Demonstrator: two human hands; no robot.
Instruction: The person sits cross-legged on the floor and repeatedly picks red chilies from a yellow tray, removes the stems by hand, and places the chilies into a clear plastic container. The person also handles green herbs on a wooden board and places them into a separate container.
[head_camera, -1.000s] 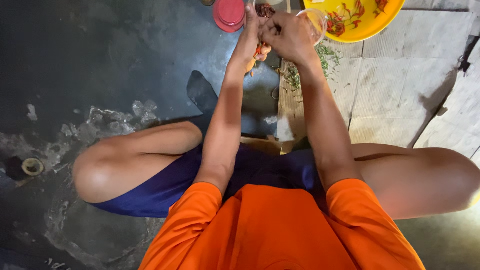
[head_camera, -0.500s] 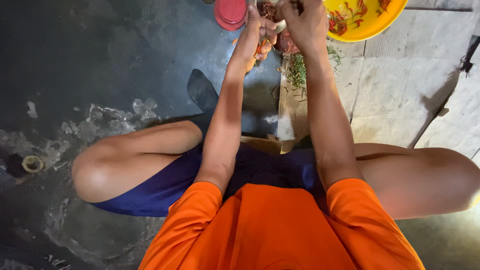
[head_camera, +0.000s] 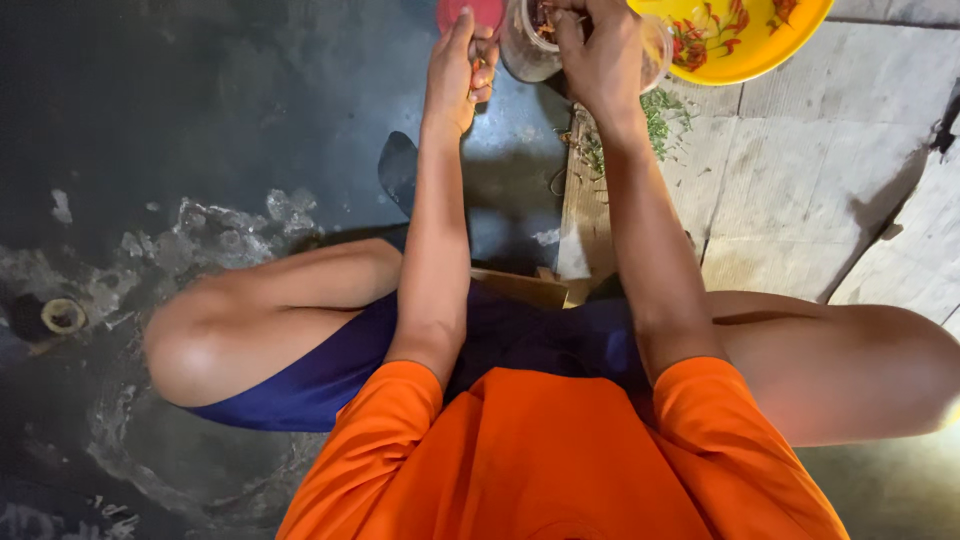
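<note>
Wet dark floor lies under a clear jar (head_camera: 527, 50), likely light but slippery, best held round its wall, where the left hand (head_camera: 458, 62) touches it half-curled and the right hand (head_camera: 597, 55) pinches inside.

Both arms stretched forward, left hand (head_camera: 458, 62) and right hand (head_camera: 598, 55) raised, fingers curled.

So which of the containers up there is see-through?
The clear jar under the right hand, between the other two. The bowl to its right is opaque yellow with red patterns; the round container by the left hand is solid pink.
</note>
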